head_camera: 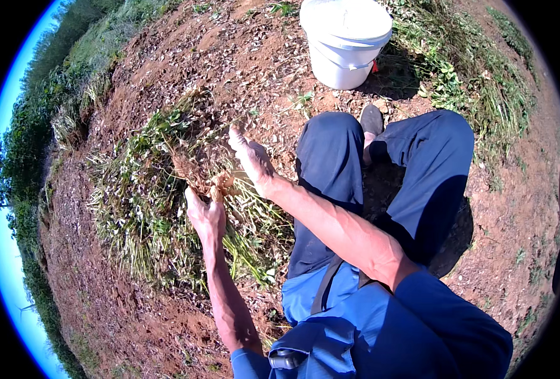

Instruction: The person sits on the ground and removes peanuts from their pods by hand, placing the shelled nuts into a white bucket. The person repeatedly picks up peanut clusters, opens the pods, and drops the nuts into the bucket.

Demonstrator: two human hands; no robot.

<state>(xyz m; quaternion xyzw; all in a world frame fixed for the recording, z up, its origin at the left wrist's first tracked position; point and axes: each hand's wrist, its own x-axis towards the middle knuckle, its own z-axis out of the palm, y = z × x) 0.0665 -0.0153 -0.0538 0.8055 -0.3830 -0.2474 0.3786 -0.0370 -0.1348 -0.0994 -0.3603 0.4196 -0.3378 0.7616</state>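
My left hand is closed around the root end of a pulled plant. Brown, hairy roots spread above its thumb, and pale pods that look like peanuts bunch beside the fingers. Just to the right, my right hand is raised with its back towards me. Its fingertips are near a thin stem, but the fingers' inner side is hidden, so a hold cannot be made out. Beneath both hands lies a heap of uprooted plants with green leaves and yellowish stalks.
A white lidded plastic bucket stands on the soil beyond my bent knees. More uprooted plants are piled to its right. Dry leaves litter the reddish soil. Green bushes line the far left.
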